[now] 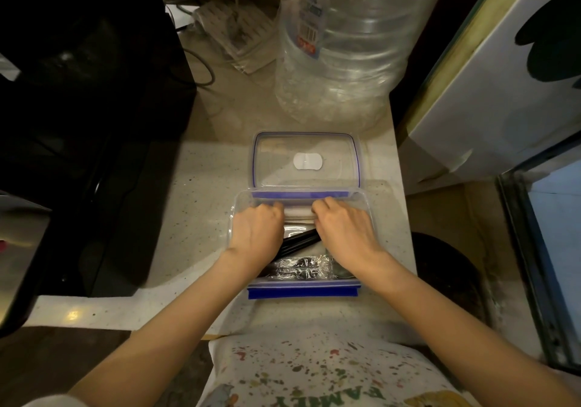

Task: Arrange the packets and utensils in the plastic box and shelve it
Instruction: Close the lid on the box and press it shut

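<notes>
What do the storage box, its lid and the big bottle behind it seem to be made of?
Clear rectangular box with blue clips: glossy transparent plastic; contents show through. Matching clear blue-edged lid: likely the same plastic. Large ribbed water bottle: thin clear plastic, apparently, with moulded ridges.

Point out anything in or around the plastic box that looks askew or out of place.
The black utensils lie diagonally across the plastic box, while the clear wrapped packet lies straight along its near wall. Both hands, left hand and right hand, are inside the box. The lid lies beyond it. Nothing looks spilled or damaged.
</notes>
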`<state>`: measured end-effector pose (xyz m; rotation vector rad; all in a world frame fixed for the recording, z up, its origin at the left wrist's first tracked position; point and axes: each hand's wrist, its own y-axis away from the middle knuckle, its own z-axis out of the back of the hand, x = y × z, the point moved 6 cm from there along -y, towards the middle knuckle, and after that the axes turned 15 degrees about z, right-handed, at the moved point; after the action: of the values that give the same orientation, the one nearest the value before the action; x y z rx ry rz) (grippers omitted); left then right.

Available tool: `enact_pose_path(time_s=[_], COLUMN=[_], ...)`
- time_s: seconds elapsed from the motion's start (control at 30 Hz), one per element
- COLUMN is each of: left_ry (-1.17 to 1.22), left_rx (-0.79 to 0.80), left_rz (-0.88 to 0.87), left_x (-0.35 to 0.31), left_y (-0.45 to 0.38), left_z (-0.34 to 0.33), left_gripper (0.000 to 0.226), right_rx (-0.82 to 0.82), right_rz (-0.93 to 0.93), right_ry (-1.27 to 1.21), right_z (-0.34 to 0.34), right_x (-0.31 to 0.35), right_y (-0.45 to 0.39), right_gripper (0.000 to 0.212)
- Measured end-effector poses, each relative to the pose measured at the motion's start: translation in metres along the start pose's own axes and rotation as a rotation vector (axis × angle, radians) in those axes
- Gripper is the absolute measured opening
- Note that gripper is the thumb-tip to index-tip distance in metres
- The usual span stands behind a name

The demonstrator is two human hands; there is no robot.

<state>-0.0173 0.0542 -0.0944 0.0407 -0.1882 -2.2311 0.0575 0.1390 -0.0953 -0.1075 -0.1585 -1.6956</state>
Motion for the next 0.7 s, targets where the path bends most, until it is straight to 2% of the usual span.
enact_pose_path(time_s=[0.13, 0.27, 0.37, 0.47, 0.57, 0.7], left_ry=[-0.003, 0.024, 0.097, 0.134, 0.150, 0.077], left_rx=[0.008, 0.001, 0.006, 0.003, 0.007, -0.070], left_rz=[-0.010, -0.041, -0.058, -0.105, -0.173, -0.239], left_x=[-0.004, -0.004, -0.007, -0.020, -0.035, -0.044], left_y=[0.002, 0.003, 0.003, -0.001, -0.006, -0.008], left_z=[0.003, 0.006, 0.008, 0.008, 0.008, 0.011], left_gripper=[0.018, 0.017, 0.013, 0.025, 0.027, 0.020], right_rx=[-0.048, -0.147, -0.057, 0.032, 0.021, -0.046], right_rz=[-0.046, -0.262, -0.386, -0.490, -0.571, -0.644], right_ry=[-0.149, -0.520, -0.697, -0.938, -1.018, -1.058], right_z=[0.004, 0.032, 0.040, 0.033, 0.022, 0.013], right_x=[-0.009, -0.024, -0.034, -0.031, -0.023, -0.020], right_y=[0.006, 0.021, 0.032, 0.038, 0.039, 0.038], right_gripper=[0.021, 0.033, 0.040, 0.047, 0.051, 0.056])
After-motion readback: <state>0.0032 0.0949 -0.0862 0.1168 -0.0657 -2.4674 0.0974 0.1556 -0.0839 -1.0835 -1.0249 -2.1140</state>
